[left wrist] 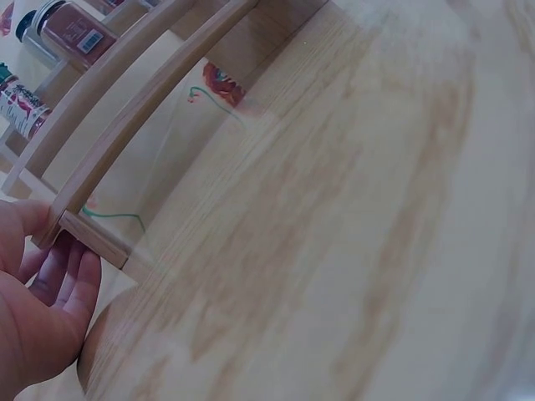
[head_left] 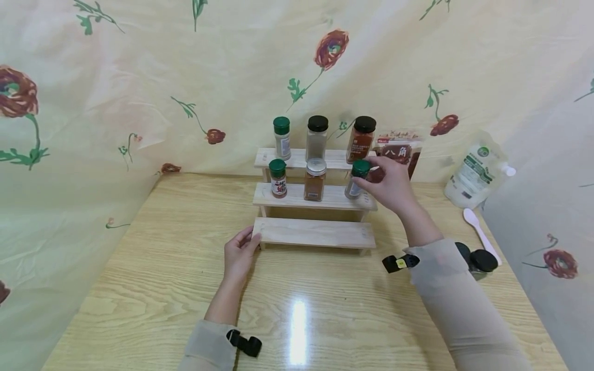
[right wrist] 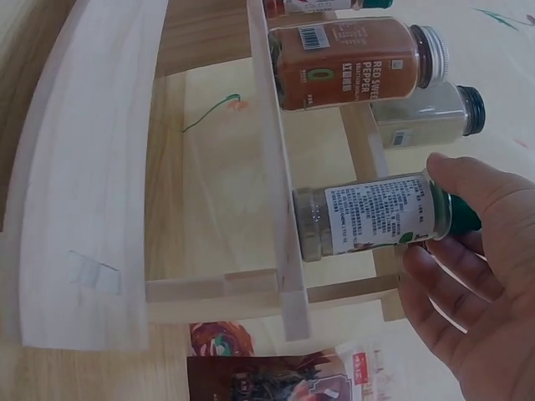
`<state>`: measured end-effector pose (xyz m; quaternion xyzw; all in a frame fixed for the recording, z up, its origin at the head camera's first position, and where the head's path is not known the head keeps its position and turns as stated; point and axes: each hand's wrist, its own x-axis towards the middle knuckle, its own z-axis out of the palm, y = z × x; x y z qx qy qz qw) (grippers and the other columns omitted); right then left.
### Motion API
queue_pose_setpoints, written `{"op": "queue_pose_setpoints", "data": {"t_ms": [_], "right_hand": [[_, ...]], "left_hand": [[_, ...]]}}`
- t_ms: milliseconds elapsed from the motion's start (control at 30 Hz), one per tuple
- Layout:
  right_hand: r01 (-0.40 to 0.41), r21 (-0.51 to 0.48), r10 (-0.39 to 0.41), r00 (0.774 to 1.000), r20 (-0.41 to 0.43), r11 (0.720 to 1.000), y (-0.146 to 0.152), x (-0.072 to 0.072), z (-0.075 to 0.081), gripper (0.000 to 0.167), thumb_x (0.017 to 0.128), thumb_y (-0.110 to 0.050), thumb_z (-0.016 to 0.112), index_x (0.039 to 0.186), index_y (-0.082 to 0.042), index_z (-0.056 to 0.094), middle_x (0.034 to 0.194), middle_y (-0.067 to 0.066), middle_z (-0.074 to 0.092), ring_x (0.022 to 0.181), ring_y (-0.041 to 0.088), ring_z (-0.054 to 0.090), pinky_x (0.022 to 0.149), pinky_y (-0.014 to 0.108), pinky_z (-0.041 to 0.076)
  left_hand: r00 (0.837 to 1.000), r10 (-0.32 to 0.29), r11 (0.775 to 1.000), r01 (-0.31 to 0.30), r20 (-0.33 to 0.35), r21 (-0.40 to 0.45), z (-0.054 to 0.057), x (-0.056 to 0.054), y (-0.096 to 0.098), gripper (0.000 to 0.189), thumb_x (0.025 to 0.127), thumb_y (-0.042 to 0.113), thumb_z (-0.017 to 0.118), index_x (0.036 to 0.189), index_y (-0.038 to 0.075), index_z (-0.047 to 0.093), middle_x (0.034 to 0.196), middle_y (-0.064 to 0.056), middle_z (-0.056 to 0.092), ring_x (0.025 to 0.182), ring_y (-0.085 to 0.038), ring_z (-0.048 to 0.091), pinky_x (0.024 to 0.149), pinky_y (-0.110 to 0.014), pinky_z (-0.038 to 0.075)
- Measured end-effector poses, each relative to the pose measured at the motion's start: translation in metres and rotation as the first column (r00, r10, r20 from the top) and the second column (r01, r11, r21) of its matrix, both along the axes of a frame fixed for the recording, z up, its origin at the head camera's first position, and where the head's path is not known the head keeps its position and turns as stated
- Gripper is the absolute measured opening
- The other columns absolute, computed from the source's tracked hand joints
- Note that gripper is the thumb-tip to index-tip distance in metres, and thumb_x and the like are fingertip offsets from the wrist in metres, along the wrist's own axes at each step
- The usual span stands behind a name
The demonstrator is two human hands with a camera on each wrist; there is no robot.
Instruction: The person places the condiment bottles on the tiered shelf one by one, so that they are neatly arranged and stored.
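Observation:
A three-step wooden rack [head_left: 315, 233] stands on the table. My left hand [head_left: 238, 256] holds the left end of its lowest step; in the left wrist view the thumb lies at the board's end and the fingers [left wrist: 73, 280] curl beneath it by the leg. With my right hand [head_left: 393, 184] I pinch a green-capped spice jar [right wrist: 380, 215] near its cap, upright at the right end of the middle step. Left of it on that step are a silver-lidded jar of reddish-brown powder [head_left: 314, 181] and another green-capped jar [head_left: 278, 181].
On the top step stand a green-capped jar [head_left: 282, 139], a black-capped pale jar [head_left: 317, 138] and a black-capped red jar [head_left: 361, 140]. Behind the rack's right end is a brown packet [head_left: 415, 154]. Farther right are a white pouch [head_left: 474, 172], a spoon [head_left: 480, 232] and black-lidded jars [head_left: 483, 260].

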<state>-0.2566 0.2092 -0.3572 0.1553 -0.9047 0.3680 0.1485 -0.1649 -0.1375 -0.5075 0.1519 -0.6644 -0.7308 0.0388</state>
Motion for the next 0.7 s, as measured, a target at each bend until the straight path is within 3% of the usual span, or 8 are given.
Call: {"op": "queue_pose_setpoints", "data": {"t_ms": [200, 333, 467, 700], "right_hand": [[0.010, -0.030, -0.009, 1.000, 0.030, 1.000, 0.005, 0.007, -0.008, 0.051, 0.089, -0.025, 0.082, 0.128, 0.001, 0.063, 0.101, 0.016, 0.070, 0.086, 0.027, 0.067, 0.069, 0.013, 0.051], [0.045, -0.051, -0.042, 0.997, 0.064, 0.998, 0.010, 0.013, -0.015, 0.055, 0.090, -0.030, 0.080, 0.131, 0.002, 0.062, 0.110, 0.019, 0.070, 0.095, 0.031, 0.068, 0.080, 0.033, 0.059], [0.083, -0.062, -0.077, 0.993, 0.090, 0.995, 0.015, 0.022, -0.016, 0.057, 0.091, -0.035, 0.078, 0.131, 0.001, 0.061, 0.115, 0.022, 0.068, 0.103, 0.035, 0.066, 0.087, 0.053, 0.057], [0.135, -0.015, -0.133, 0.986, 0.104, 0.991, 0.022, 0.044, -0.011, 0.055, 0.095, -0.039, 0.073, 0.129, 0.002, 0.062, 0.116, 0.023, 0.068, 0.105, 0.038, 0.064, 0.089, 0.056, 0.057]], "left_hand": [[1.000, -0.006, 1.000, 0.006, 0.001, 0.010, 0.001, -0.001, 0.000, 0.040, 0.096, 0.010, 0.071, 0.132, -0.003, 0.062, 0.116, -0.014, 0.064, 0.091, -0.009, 0.064, 0.085, -0.019, 0.058], [1.000, -0.008, 1.000, 0.008, 0.002, 0.017, 0.003, 0.000, 0.001, 0.041, 0.096, 0.011, 0.071, 0.133, -0.003, 0.062, 0.115, -0.013, 0.064, 0.090, -0.008, 0.063, 0.085, -0.019, 0.058], [1.000, -0.003, 1.000, 0.003, 0.000, 0.014, 0.004, 0.000, 0.001, 0.041, 0.096, 0.011, 0.071, 0.133, -0.003, 0.062, 0.112, -0.011, 0.064, 0.088, -0.007, 0.063, 0.084, -0.020, 0.059], [1.000, 0.004, 1.000, -0.004, 0.000, 0.006, 0.004, 0.001, 0.001, 0.040, 0.096, 0.011, 0.072, 0.132, -0.003, 0.062, 0.111, -0.012, 0.063, 0.088, -0.008, 0.063, 0.083, -0.018, 0.059]]}}
